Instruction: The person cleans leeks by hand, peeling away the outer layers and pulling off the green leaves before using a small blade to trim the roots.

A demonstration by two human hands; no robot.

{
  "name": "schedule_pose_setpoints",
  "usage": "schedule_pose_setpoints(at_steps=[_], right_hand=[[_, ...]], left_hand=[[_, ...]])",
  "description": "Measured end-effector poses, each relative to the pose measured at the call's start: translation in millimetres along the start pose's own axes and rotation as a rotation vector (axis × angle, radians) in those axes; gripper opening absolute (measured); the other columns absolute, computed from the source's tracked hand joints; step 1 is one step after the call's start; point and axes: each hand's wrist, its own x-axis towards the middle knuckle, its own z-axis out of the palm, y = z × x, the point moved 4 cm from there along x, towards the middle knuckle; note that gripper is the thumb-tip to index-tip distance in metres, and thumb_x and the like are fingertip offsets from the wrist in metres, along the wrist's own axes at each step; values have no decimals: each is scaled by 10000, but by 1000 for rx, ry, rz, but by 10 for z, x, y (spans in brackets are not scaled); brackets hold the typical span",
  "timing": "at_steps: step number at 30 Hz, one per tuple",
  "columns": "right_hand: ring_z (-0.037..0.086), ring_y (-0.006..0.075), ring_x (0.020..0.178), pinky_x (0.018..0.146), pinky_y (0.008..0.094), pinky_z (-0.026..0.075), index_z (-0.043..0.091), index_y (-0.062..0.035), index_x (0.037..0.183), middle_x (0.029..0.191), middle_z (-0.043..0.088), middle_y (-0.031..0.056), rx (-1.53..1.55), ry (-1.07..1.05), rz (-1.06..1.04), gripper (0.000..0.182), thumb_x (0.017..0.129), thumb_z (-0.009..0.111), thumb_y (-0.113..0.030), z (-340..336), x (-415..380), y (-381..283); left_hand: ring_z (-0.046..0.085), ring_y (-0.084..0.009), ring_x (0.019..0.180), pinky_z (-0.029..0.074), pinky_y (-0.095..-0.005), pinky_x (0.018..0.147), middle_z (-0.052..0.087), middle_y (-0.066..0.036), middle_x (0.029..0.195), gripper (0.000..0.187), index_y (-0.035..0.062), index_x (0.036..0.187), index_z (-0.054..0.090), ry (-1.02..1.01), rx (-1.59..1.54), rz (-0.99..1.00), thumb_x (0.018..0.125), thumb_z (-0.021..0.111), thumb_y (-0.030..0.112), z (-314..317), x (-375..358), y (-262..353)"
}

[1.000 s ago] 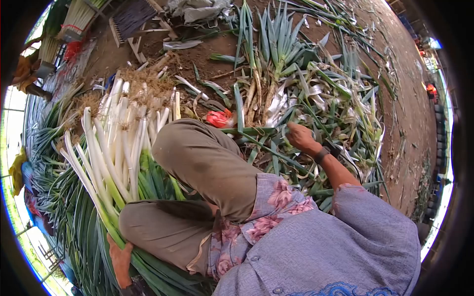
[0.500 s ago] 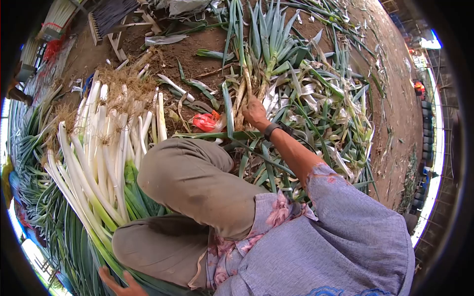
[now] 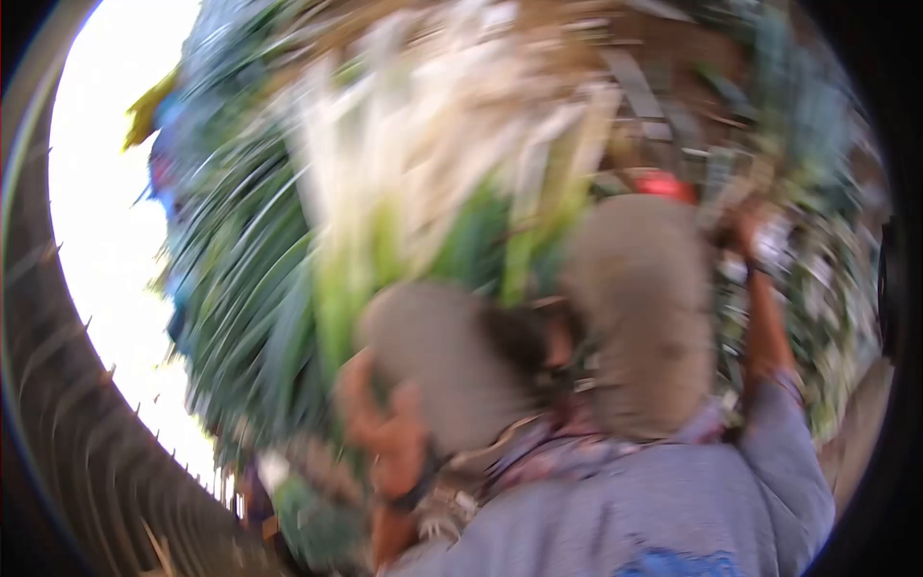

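1. Left hand (image 3: 389, 423): fingers spread, released, beside left knee (image 3: 437, 361).
2. Leeks (image 3: 336, 163): left to centre, white ends far.
3. Right hand (image 3: 740, 231): right, over leaf heap (image 3: 817, 288); blurred, can't tell finger state.
4. Shirt (image 3: 596, 519): blue motif (image 3: 678, 564), blurred.

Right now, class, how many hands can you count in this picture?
2: the left hand beside the left knee, and the right hand out past the right knee, near blurred leaves. Blur could hide others.

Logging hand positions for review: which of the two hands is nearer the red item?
The right hand, just right of the red item; the left hand is down by the left knee.
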Motion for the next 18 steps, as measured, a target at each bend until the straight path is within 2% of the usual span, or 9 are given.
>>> schedule_pose_setpoints(at_steps=[2, 3, 5, 18], right_hand=[[554, 321, 844, 810, 457, 426, 592, -35, 902, 881, 590, 166, 445, -61, 262, 129, 834, 533, -127, 146, 145, 236], [557, 315, 843, 807, 449, 431, 594, -32, 910, 885, 594, 165, 576, -80, 340, 134, 839, 535, -130, 213, 180, 231], [564, 304, 841, 801, 433, 441, 600, -27, 925, 894, 601, 161, 692, -97, 394, 146, 847, 539, -135, 288, 278, 366], [607, 229, 830, 762, 326, 506, 637, 7, 1024, 951, 645, 138, 966, -307, 325, 226, 903, 569, -171, 123, 806, -100]], left_hand=[[467, -386, 1214, 366, -477, 1025, 496, -227, 1298, 500, -36, 1228, 525, 101, 144, 323, 774, 645, 135, 220, -73, -58], [434, -451, 1216, 354, -522, 1023, 442, -264, 1325, 522, -49, 1236, 510, 158, 178, 386, 770, 645, 146, 329, -149, -129], [398, -487, 1227, 343, -533, 1028, 387, -286, 1351, 544, -54, 1243, 496, 131, 126, 377, 767, 650, 157, 342, -166, -118], [383, -499, 1223, 353, -528, 1022, 379, -288, 1315, 594, -42, 1205, 500, 219, -12, 347, 665, 690, 117, 270, -190, -165]])
